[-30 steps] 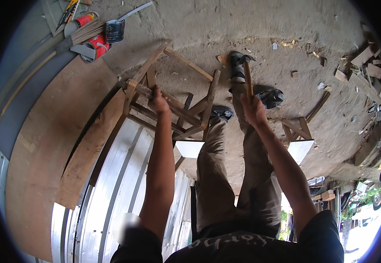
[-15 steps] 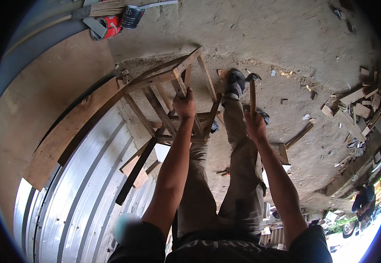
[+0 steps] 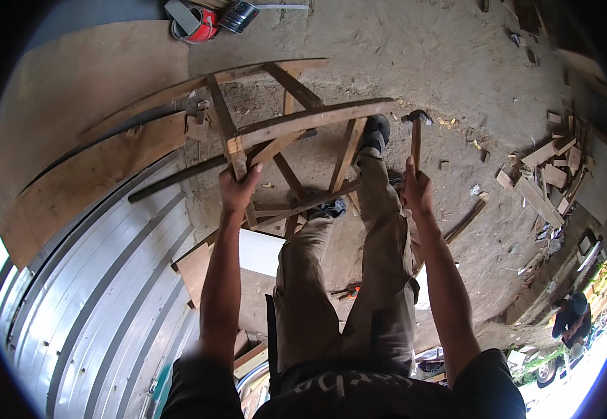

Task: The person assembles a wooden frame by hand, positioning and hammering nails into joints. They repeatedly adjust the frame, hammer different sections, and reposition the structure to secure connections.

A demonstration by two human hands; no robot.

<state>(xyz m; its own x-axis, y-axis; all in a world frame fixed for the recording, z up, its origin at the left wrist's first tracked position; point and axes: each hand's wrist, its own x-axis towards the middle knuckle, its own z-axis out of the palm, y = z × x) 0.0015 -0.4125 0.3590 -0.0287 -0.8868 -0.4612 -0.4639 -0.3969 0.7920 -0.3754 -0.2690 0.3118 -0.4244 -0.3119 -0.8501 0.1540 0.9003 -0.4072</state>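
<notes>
My left hand (image 3: 237, 188) is closed around a bar of a wooden frame (image 3: 310, 121), built from several long rails and short crosspieces. The frame stands tilted in front of my legs, its long rails reaching to the left and right. In my right hand (image 3: 416, 190) is a hammer (image 3: 416, 140), gripped by its wooden handle with the dark metal head pointing up and away from me. The hammer is to the right of the frame and apart from it. My right shoe (image 3: 376, 133) is beside the frame's right end.
Corrugated metal sheet (image 3: 100, 286) and a plank (image 3: 94, 185) lie on the left. Two paint tins (image 3: 239, 17) are at the far left. Scrap wood (image 3: 544, 181) is heaped on the right. A white board (image 3: 258, 251) lies near my left knee. Another person (image 3: 572, 321) is at the far right.
The wooden frame has turned, so its long rails now run left to right. My left hand has moved left with it. The hammer has shifted slightly right, still in my right hand.
</notes>
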